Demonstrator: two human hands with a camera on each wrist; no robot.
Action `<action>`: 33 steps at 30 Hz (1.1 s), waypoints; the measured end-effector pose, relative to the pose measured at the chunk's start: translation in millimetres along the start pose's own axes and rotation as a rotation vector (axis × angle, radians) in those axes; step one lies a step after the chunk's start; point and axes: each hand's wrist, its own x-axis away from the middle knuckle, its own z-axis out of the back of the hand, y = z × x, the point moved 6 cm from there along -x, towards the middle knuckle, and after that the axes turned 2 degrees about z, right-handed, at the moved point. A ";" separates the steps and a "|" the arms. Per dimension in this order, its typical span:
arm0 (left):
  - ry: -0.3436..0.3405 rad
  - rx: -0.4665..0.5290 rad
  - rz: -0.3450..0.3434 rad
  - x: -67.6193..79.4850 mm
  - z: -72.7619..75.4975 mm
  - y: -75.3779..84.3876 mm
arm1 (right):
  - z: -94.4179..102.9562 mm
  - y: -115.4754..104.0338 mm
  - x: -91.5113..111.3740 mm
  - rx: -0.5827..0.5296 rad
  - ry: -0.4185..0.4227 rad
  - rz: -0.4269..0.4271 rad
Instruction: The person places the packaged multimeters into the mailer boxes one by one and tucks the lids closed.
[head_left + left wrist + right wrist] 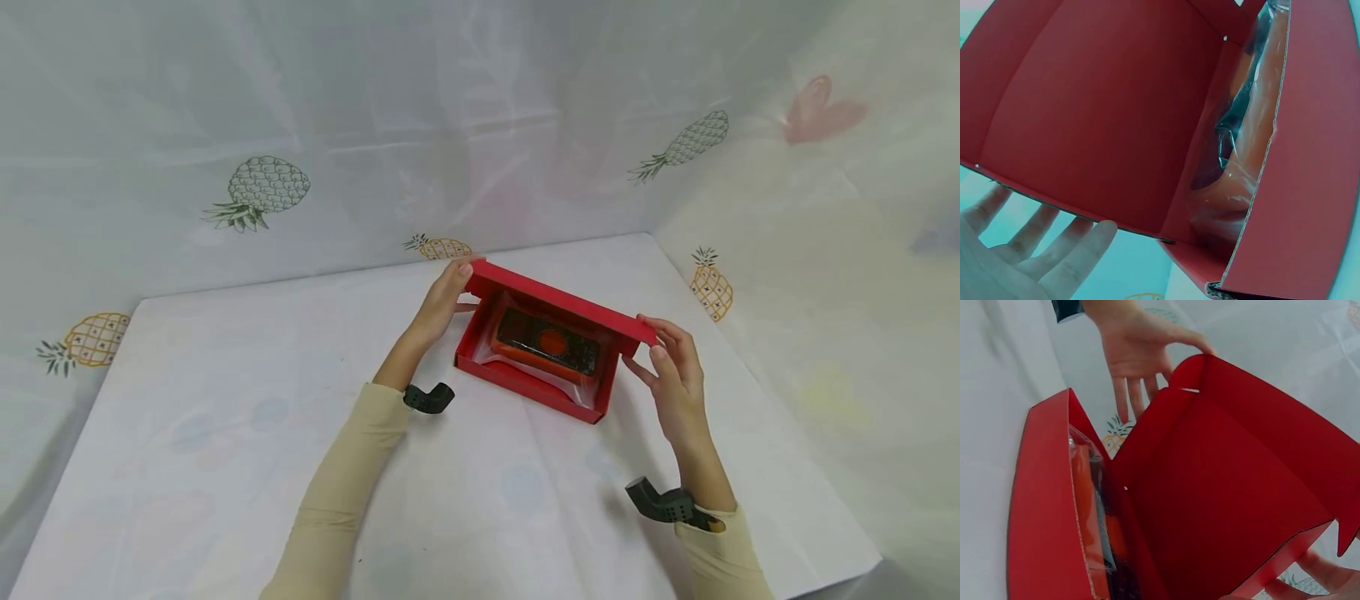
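A red cardboard box [525,385] lies at an angle on the table with its hinged lid [562,302] raised partway. Inside it is an orange and black multimeter [519,330] with a round orange dial, in clear plastic. My left hand [441,304] holds the lid at its left end, thumb on the front corner; its other fingers [1079,250] lie along the lid's side edge. On the opposite end, my right hand [678,379] holds the lid's right corner between thumb and fingers. The lid's red inner face [1229,481] shows in both wrist views.
A white cloth with faint prints covers the table [225,433]. Behind and to the right hangs a pale curtain [450,125] printed with pineapples. Each wrist carries a dark camera mount, such as the left mount [429,398].
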 end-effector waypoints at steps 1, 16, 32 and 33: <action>0.001 0.002 0.001 1.5 0.6 -0.1 | 0.1 -0.1 1.1 -0.003 -0.003 0.002; 0.122 0.093 0.045 24.6 11.2 -9.2 | 1.1 6.9 19.1 0.000 -0.038 0.004; 0.140 0.117 0.107 45.9 15.8 -6.2 | 4.4 11.0 38.9 0.085 0.116 -0.009; 0.129 0.113 0.109 46.6 16.0 -6.5 | 5.0 11.6 39.9 0.098 0.118 -0.015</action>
